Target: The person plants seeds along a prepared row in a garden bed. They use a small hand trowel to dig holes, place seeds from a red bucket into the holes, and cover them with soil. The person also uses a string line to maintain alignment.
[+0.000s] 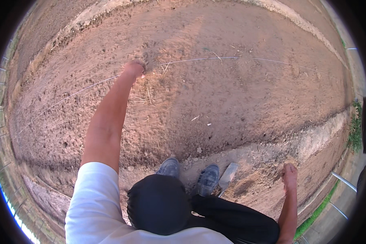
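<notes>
White string (199,59) across brown soil (240,93), left grip (134,70) at its line.
Left grip curled, low at the soil; cannot tell what it pinches. String shows on both sides of it. Right grip (289,173) well apart, folded, contents hidden. Flat-bladed tool (228,174) beside right shoe (208,179); greenery (355,126) at far right.

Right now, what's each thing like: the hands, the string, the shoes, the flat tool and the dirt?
Left hand: reached out where the string runs, grip unclear.
Right hand: curled, contents hidden.
String: stretched across the dirt.
Shoes: dusty.
Flat tool: lying beside the right shoe.
Dirt: bumpy.
</notes>
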A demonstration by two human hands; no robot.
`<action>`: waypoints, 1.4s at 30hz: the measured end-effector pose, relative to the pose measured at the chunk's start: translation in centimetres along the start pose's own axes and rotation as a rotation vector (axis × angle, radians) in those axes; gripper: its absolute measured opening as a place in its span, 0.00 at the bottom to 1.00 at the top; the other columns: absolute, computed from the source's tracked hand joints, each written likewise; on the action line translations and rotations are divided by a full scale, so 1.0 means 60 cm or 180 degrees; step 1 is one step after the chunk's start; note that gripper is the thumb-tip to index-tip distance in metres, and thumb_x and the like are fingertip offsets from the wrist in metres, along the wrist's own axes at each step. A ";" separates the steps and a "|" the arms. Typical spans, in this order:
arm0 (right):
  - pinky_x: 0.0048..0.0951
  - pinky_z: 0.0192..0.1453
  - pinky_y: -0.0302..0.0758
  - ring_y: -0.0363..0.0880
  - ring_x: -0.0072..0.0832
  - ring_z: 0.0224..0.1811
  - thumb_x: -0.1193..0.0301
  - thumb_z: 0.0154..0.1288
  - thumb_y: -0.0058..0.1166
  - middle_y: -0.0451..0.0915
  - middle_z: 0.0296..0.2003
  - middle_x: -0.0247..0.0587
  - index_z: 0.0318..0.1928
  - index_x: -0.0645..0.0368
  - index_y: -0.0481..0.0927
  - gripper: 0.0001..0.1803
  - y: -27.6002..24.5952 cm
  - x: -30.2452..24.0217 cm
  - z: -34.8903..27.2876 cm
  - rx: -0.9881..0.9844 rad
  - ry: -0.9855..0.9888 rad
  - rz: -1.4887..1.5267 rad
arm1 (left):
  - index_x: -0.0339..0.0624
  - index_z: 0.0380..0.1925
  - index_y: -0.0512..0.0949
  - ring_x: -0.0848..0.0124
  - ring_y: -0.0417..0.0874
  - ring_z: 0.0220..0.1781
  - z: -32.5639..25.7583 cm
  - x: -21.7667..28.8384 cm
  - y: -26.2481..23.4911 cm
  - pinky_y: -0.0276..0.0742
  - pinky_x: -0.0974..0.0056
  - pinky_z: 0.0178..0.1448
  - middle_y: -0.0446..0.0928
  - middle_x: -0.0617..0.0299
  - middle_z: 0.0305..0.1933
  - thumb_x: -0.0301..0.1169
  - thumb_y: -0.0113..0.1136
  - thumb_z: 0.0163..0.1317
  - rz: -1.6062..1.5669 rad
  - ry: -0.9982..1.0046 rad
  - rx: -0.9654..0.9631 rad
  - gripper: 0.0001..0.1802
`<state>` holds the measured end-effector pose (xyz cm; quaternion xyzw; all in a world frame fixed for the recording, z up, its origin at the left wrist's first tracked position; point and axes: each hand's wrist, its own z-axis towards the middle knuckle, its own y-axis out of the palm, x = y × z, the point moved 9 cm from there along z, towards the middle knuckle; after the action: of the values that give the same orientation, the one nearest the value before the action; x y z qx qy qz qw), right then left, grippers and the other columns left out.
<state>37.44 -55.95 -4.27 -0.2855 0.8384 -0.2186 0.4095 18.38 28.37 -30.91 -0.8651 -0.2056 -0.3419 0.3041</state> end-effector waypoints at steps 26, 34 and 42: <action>0.20 0.17 0.54 0.57 0.12 0.15 0.66 0.72 0.54 0.65 0.16 0.22 0.22 0.47 0.67 0.18 -0.023 0.002 -0.014 -0.0056 0.0047 0.0057 | 0.44 0.44 0.83 0.72 0.84 0.29 -0.060 0.043 0.030 0.80 0.64 0.28 0.82 0.57 0.30 0.21 0.60 0.60 -0.0562 -0.0189 0.0213 0.12; 0.19 0.14 0.49 0.54 0.12 0.12 0.63 0.71 0.57 0.63 0.15 0.22 0.21 0.46 0.66 0.20 -0.020 0.003 0.000 -0.0077 -0.0150 0.0105 | 0.44 0.45 0.85 0.59 0.89 0.36 0.054 0.014 -0.005 0.85 0.57 0.37 0.85 0.52 0.44 0.22 0.60 0.60 0.1879 0.0953 0.0095 0.14; 0.19 0.14 0.48 0.54 0.12 0.12 0.65 0.70 0.56 0.62 0.15 0.22 0.21 0.46 0.66 0.19 -0.031 -0.007 -0.030 0.0016 -0.0086 0.0027 | 0.44 0.45 0.86 0.60 0.90 0.38 -0.037 0.090 0.045 0.87 0.60 0.42 0.86 0.50 0.39 0.21 0.61 0.59 0.0980 0.0282 0.0157 0.14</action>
<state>36.76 -56.82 -1.87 -0.2838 0.8335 -0.2151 0.4224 22.55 25.70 -26.82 -0.8627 -0.0654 -0.3239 0.3828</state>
